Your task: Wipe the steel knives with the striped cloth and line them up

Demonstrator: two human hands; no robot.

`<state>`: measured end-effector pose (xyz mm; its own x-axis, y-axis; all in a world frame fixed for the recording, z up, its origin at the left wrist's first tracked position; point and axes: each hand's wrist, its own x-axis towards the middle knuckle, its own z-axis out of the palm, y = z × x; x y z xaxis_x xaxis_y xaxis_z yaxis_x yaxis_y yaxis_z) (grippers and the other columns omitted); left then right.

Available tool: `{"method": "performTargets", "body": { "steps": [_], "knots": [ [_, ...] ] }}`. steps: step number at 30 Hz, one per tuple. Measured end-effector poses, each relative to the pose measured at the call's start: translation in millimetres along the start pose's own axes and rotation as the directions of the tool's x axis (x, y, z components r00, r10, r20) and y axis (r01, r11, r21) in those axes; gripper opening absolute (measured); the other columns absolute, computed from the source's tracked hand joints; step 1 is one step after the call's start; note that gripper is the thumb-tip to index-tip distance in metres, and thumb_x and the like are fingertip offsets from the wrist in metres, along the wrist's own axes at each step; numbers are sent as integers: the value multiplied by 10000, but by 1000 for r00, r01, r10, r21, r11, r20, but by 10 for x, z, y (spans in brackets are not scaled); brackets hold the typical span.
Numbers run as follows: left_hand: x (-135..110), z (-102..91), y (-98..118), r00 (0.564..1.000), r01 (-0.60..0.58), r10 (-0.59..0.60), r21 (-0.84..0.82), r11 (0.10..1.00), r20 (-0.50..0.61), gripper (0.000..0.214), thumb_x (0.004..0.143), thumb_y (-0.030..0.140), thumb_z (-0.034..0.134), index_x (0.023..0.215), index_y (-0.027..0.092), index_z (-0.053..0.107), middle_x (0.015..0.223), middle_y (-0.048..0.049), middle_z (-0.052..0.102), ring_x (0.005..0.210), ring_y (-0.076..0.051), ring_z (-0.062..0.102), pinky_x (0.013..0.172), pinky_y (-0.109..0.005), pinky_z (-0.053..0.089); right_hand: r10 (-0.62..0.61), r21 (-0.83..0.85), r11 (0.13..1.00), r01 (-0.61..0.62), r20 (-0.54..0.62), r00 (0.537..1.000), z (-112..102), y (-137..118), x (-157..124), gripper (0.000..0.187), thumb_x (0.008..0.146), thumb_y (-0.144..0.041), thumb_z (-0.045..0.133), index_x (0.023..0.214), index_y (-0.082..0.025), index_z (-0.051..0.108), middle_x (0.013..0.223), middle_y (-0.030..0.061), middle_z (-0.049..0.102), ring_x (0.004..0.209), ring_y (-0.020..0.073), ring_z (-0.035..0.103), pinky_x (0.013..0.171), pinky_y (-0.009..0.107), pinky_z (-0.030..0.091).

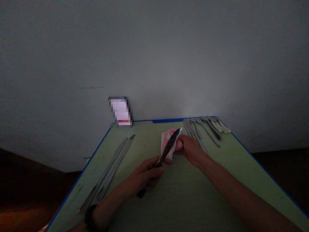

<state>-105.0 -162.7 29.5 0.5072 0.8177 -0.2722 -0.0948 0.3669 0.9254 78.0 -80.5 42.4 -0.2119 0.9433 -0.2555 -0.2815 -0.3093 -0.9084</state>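
Observation:
My left hand point(147, 175) is closed round the dark handle of a table knife point(170, 145), whose blade points up and to the right. My right hand point(190, 149) grips a pink and white cloth point(166, 139) bunched against the blade. Both hands hover over the middle of a green table point(217, 180) with a blue edge.
Two long knives point(113, 169) lie side by side on the table's left part. Several spoons and other cutlery point(205, 129) lie in a row at the far right corner. A small blurred card point(120, 111) leans on the grey wall at the table's far left.

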Motion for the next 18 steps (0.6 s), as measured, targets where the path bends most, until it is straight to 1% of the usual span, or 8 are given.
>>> {"method": "performTargets", "body": {
  "steps": [3,6,8,10,13,15,16,18],
  "knots": [
    [-20,-44,-52,999,11,-12,49,999,34,351,866,376,521,1152,173,521,561,86,306,432,-48,276,381,-165,234,22,179,984,-12,-55,998,72,77,49,123,738,-237,531,695,-171,625,611,-1,614,553,131,555,564,297,510],
    [-41,-57,-68,999,39,-38,145,989,-13,438,864,393,526,1242,176,480,583,77,354,448,-50,306,394,-169,255,76,292,955,-51,-75,994,115,169,127,100,742,-217,536,738,-178,628,641,-1,627,571,125,560,556,268,498],
    [-33,-59,-56,994,64,-49,164,984,-93,527,862,389,526,1337,210,387,581,81,365,444,-55,309,388,-166,254,120,309,946,-98,-51,992,128,203,172,110,748,-184,526,780,-166,630,675,22,648,610,144,588,576,288,509],
    [-5,-66,-32,978,63,-36,124,990,-207,624,858,367,526,1411,261,255,575,89,364,435,-59,304,381,-163,247,157,326,935,-138,-33,987,126,224,200,130,747,-138,510,805,-144,626,714,55,666,666,171,617,621,326,525],
    [52,-99,-4,925,3,8,27,1000,-381,748,837,327,551,1435,347,102,599,96,380,419,-52,296,376,-154,220,150,348,929,-124,-49,987,92,277,209,154,754,-107,488,821,-131,624,745,66,673,692,171,627,691,347,531],
    [85,-133,-10,893,-52,28,-41,998,-449,724,822,304,562,1412,366,147,647,87,422,411,-39,295,372,-145,203,106,355,931,-84,-42,993,60,326,197,147,766,-131,499,838,-142,626,762,57,672,687,162,625,716,343,526],
    [97,-150,-21,888,-77,34,-76,994,-459,655,821,295,554,1384,348,224,675,78,445,408,-31,296,366,-140,194,79,360,931,-64,-28,996,47,348,185,144,768,-145,512,853,-151,628,785,53,673,697,161,626,728,340,522],
    [114,-177,-53,896,-108,43,-124,986,-443,457,829,286,524,1267,271,395,729,53,491,406,-23,317,349,-131,190,15,384,923,-13,-3,1000,29,375,155,159,756,-157,542,888,-179,629,835,39,674,742,163,628,755,333,511]
  ]
}}
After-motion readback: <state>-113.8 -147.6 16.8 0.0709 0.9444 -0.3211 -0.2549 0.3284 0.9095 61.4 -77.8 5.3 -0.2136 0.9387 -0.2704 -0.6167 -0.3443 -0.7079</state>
